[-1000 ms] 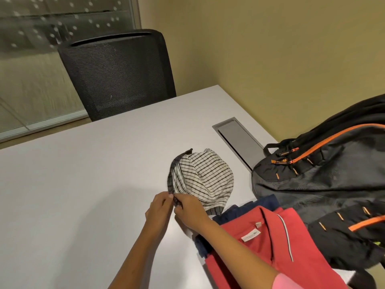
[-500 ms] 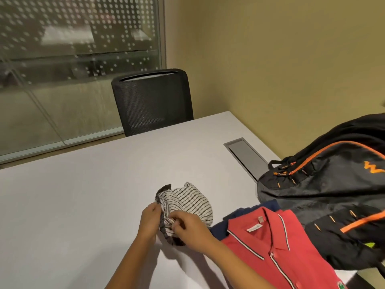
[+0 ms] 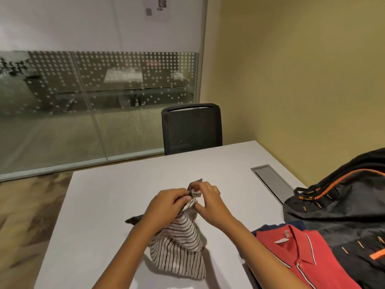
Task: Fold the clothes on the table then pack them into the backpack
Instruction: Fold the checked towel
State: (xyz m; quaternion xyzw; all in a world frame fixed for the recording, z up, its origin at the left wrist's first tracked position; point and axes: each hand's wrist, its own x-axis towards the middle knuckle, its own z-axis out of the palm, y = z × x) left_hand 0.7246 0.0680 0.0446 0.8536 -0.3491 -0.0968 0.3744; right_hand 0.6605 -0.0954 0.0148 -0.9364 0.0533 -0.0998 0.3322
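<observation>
A white garment with thin dark stripes [image 3: 179, 249] hangs above the white table [image 3: 104, 205], held up by its dark-edged top. My left hand [image 3: 166, 204] grips that top edge, and my right hand [image 3: 208, 197] pinches it just beside the left. The lower cloth drapes down onto the tabletop between my forearms. A folded red polo shirt [image 3: 295, 255] lies at the right on a dark blue garment [image 3: 268, 227]. The black backpack with orange trim [image 3: 341, 209] lies on the table's right side, touching the red shirt.
A grey cable hatch [image 3: 273, 184] is set into the table near the wall. A black mesh chair [image 3: 191, 128] stands at the far end. A glass partition runs along the left, a yellow wall along the right. The table's left edge drops to patterned carpet.
Both hands have lifted the striped garment off the table by its dark edge, so it now hangs and drapes. The camera has tilted upward, showing more of the room.
</observation>
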